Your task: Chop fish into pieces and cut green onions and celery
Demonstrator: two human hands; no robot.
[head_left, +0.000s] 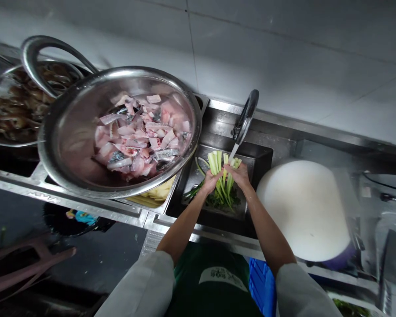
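A bunch of celery (pixel 214 161) is held over the sink (pixel 267 160), pale stalk ends pointing away from me and leaves hanging down toward the sink bottom. My left hand (pixel 211 181) is closed around the left part of the bunch. On the right side, my right hand (pixel 238 174) grips more stalks, just under the tap (pixel 247 115). Water from the spout runs onto the stalks beside my right fingers. Leafy greens lie below the hands; how many stalks each hand has, I cannot tell.
Left of the sink stands a large steel bowl (pixel 49 145) of cut fish pieces (pixel 141 136). Beneath its rim sits a tray of yellowish slices (pixel 158 192). A thick round white chopping board (pixel 305 211) is on the right, with a cleaver (pixel 394 257) beyond it.
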